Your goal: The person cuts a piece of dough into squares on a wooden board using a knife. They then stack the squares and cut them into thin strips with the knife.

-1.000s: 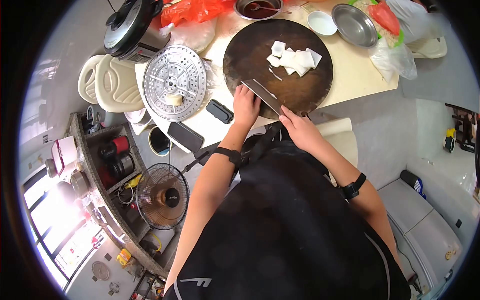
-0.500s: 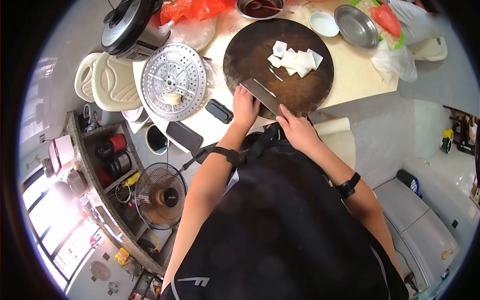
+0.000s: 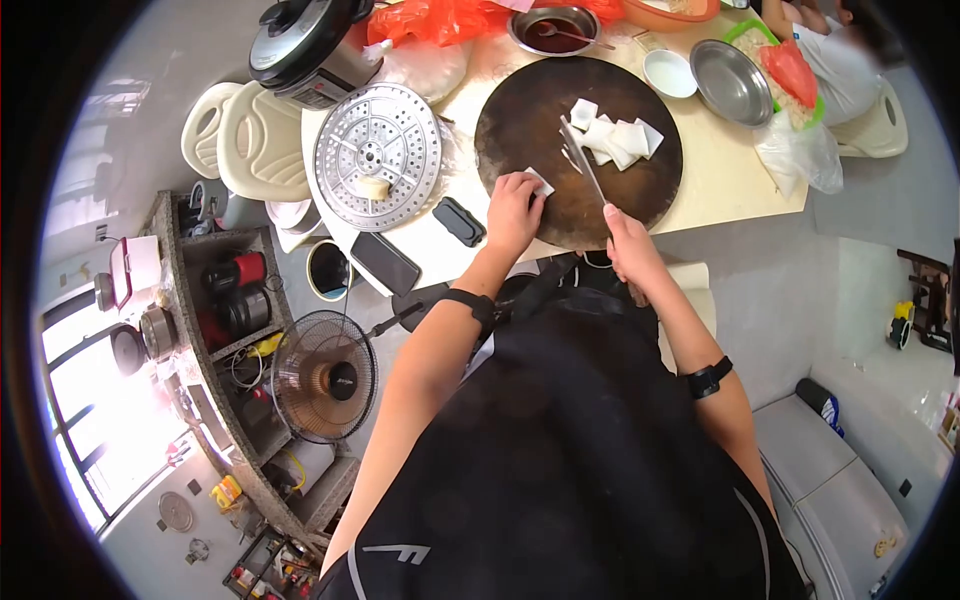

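My right hand is closed around the handle of a cleaver. The blade stands nearly on edge over the round dark chopping board, pointing away from me beside a pile of thin white square slices. At the board's near left edge, my left hand has its fingers curled together on a white slice, which partly shows past the fingertips. Thin white strips lie near the blade; the food's kind cannot be told.
Left of the board lies a perforated steamer tray with a pale chunk on it. A black case and a phone are near the table edge. Bowls stand behind; a person sits far right.
The cleaver has moved away from my left hand, its blade swinging from the board's near edge toward the slice pile. The left hand now touches a white slice. The view has shifted slightly.
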A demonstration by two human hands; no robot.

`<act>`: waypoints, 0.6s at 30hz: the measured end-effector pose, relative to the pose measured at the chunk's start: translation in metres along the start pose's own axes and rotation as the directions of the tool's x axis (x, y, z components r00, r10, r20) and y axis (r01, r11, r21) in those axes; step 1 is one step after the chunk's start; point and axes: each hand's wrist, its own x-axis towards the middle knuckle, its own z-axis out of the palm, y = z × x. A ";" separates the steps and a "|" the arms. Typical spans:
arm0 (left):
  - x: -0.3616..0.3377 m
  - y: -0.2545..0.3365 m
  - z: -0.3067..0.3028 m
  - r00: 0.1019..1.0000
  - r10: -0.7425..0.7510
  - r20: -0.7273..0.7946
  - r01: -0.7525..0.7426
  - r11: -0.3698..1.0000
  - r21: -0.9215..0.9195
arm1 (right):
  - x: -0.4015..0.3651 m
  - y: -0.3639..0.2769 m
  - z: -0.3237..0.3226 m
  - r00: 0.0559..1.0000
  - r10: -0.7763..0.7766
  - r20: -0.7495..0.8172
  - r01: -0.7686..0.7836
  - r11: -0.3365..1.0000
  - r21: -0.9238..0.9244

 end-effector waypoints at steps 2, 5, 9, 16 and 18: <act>0.000 -0.001 0.000 1.000 -0.008 -0.003 0.008 1.000 0.012 | 0.003 0.007 -0.002 0.989 -0.145 0.009 0.144 0.971 -0.192; 0.002 0.003 0.002 1.000 -0.011 -0.001 0.011 1.000 0.019 | -0.009 0.016 0.009 0.938 -0.341 0.056 0.332 0.843 -0.424; -0.002 -0.001 0.001 1.000 -0.009 0.007 0.008 0.998 0.062 | -0.028 0.005 0.017 0.972 -0.221 0.083 0.234 0.856 -0.461; -0.001 -0.006 0.004 0.999 0.046 0.007 -0.047 0.997 0.058 | -0.032 0.001 0.021 0.958 -0.282 0.046 0.264 0.811 -0.523; -0.001 -0.005 0.004 0.999 0.046 0.004 -0.046 0.997 0.059 | -0.031 0.002 0.023 0.957 -0.287 0.041 0.267 0.820 -0.506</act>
